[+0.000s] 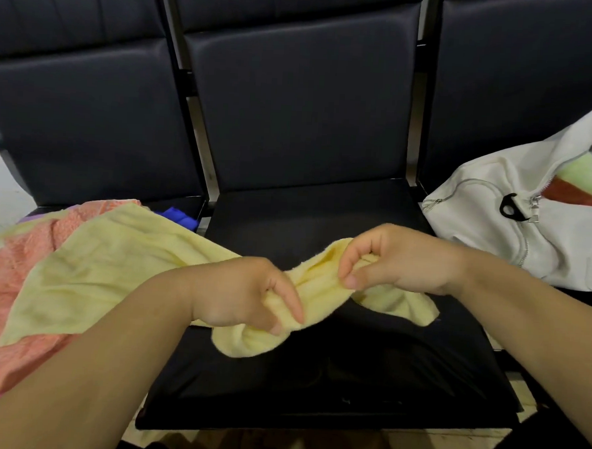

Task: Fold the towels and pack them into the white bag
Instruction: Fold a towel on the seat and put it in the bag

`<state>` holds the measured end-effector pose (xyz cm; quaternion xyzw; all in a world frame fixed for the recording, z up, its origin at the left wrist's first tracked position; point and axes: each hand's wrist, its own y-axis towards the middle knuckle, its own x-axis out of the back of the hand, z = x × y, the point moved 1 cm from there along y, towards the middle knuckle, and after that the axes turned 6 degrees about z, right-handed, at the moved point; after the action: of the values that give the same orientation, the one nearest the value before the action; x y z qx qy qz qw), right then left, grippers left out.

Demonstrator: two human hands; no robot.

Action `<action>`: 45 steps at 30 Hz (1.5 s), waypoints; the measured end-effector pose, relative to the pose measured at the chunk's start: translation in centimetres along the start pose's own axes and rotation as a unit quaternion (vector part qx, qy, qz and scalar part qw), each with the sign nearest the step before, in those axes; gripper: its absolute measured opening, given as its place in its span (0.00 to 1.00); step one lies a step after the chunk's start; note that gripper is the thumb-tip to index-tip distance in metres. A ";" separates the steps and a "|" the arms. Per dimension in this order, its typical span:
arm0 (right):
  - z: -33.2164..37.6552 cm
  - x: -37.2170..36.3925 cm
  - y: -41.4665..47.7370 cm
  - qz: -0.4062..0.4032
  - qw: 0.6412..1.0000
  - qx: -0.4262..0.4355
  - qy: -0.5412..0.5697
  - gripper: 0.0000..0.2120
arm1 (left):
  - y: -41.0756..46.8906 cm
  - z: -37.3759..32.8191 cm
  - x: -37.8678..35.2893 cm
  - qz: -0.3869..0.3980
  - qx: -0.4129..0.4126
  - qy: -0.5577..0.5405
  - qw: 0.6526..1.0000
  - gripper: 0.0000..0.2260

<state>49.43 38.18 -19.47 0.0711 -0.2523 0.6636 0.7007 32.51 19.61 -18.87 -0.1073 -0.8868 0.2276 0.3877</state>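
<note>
Together, hands (243, 293) (395, 260) pinch yellow towel (114, 266) edge over seat (314, 379).

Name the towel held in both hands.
The pale yellow towel: left hand and right hand both grip its bunched end. The orange towel lies loose at left; the green towel and red towel sit inside the white bag.

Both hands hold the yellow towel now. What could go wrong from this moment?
1. The left hand and right hand grip the yellow towel at a bunched part, not at corners, so the fold may come out crooked.
2. Its other end lies over the orange towel; a pull could drag that one along too.
</note>
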 end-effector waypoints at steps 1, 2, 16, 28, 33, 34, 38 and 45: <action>0.1 -0.1 -0.1 0.008 0.999 0.013 0.041 0.07 | 0.1 0.2 0.1 -0.006 0.016 0.033 0.999 0.12; 0.2 -0.4 -0.1 0.014 0.997 0.028 0.073 0.08 | 0.2 0.2 0.2 -0.024 0.025 0.047 0.998 0.11; 1.0 -2.7 0.6 -0.002 0.995 0.064 -0.076 0.11 | -0.5 -0.3 2.0 -0.239 -0.109 -0.315 0.912 0.04; 1.6 -2.1 0.0 0.073 0.992 0.058 0.087 0.13 | -1.9 -0.7 3.0 -0.120 0.002 0.019 0.993 0.13; 1.2 -2.4 0.5 0.075 0.992 0.037 -0.098 0.07 | -1.8 -1.4 2.4 -0.196 -0.063 -0.112 0.972 0.11; 1.3 -2.3 0.6 0.055 0.991 0.035 -0.115 0.06 | -1.8 -1.5 2.3 -0.204 -0.074 -0.135 0.967 0.11; 1.4 -1.1 0.9 -0.027 0.996 0.051 -0.063 0.06 | -2.3 -2.2 2.5 -0.172 -0.123 -0.183 0.960 0.08; 2.7 -0.7 0.7 -0.106 0.978 0.118 0.139 0.11 | -2.5 -2.1 3.7 -0.081 0.039 0.121 0.989 0.12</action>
<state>48.03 36.50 -17.63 0.0871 -0.0634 0.6142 0.7817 31.51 19.40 -14.07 -0.0470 -0.8295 0.2153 0.5132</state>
